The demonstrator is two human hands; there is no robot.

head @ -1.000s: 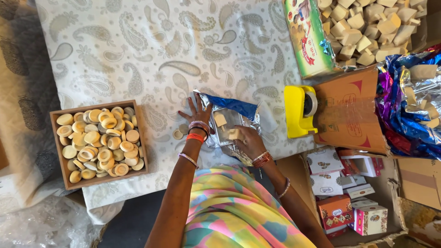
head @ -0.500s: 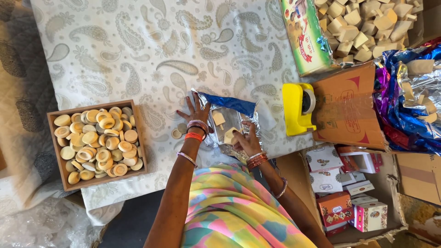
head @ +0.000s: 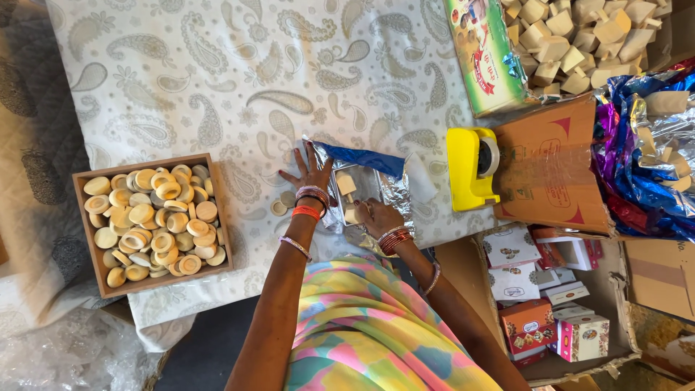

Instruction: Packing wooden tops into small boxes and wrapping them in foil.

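Paisley cloth (head: 239,80): crinkled silver-blue foil (head: 369,181), wooden pieces inside; left hand (head: 310,174) flat, holding nothing; right hand (head: 376,216) pinching one pale block (head: 352,214).

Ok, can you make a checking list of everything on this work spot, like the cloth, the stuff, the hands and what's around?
Surface: white paisley cloth spread flat, bare in the middle.
Job's things: silver foil sheet with a blue edge; small wooden pieces lie on it.
Clutter: wooden tray full of round wooden discs; two loose discs beside the foil; yellow tape dispenser.
Hands: left hand flat, pressing the foil's edge; right hand on the foil at a wooden piece; grip unclear.
Cables: nothing seen.
Surroundings: heap of wooden blocks, green box, shiny blue and purple wrap, carton of small printed boxes.
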